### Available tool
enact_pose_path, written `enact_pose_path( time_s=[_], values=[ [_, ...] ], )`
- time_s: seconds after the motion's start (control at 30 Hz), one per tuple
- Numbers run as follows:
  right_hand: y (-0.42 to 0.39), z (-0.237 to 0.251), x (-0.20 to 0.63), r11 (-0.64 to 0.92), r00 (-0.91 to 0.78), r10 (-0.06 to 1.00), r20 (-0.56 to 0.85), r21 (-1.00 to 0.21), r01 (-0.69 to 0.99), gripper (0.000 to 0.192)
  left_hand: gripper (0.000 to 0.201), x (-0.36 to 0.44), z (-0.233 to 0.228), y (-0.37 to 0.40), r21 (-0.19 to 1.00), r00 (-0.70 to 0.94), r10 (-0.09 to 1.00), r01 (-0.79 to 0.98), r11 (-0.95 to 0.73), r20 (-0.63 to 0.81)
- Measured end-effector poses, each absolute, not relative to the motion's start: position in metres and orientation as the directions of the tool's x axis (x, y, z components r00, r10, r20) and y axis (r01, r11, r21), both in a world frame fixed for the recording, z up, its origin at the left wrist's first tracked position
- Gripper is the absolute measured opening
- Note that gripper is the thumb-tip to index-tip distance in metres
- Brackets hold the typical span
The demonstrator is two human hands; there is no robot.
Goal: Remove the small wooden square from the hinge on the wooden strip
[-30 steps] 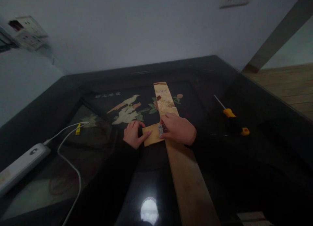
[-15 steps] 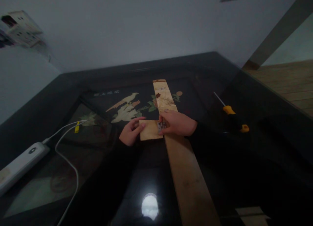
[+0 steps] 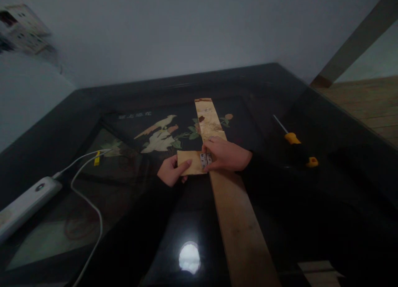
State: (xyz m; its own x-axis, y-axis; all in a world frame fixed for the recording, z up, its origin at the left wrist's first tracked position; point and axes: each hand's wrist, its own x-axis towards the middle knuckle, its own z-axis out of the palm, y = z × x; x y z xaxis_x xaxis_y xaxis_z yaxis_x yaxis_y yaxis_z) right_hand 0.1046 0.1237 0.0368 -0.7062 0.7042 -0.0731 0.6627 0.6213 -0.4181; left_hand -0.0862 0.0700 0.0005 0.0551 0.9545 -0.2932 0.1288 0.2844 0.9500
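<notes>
Left hand (image 3: 170,173) gripping small board (image 3: 188,162) left of hinge (image 3: 204,160); right hand (image 3: 226,155) pinching hinge over long plank (image 3: 236,212).

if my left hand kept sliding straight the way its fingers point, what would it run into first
Probably the metal hinge at the far end of the small wood piece that the left hand grips, then the right hand on the long plank. Depth is unclear.

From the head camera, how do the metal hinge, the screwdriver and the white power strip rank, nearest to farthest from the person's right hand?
From the right hand:
1. Metal hinge, under its fingertips, beside the long plank.
2. Screwdriver, off to the right on the dark table.
3. White power strip, far left, by the table's edge.
</notes>
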Motion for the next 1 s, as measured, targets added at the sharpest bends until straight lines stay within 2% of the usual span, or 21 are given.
enact_pose_path(
  time_s=[0.27,0.43,1.0],
  values=[
    [0.12,0.0402,0.1046,0.654,-0.712,0.7,-0.054,-0.351,0.67,0.045,0.039,-0.0901,0.0006,0.0729,0.947,0.07,0.951,0.133,0.291,-0.302],
    [0.1191,0.0426,0.1043,0.697,-0.732,0.681,-0.028,-0.284,0.659,0.044,0.036,-0.0872,0.0027,0.07,0.96,0.038,0.965,0.11,0.256,-0.261],
    [0.1256,0.0385,0.1029,0.787,-0.792,0.607,0.064,-0.184,0.588,0.039,0.029,-0.0872,0.0039,0.069,0.943,0.028,0.954,0.16,0.291,-0.299]
  ],
)
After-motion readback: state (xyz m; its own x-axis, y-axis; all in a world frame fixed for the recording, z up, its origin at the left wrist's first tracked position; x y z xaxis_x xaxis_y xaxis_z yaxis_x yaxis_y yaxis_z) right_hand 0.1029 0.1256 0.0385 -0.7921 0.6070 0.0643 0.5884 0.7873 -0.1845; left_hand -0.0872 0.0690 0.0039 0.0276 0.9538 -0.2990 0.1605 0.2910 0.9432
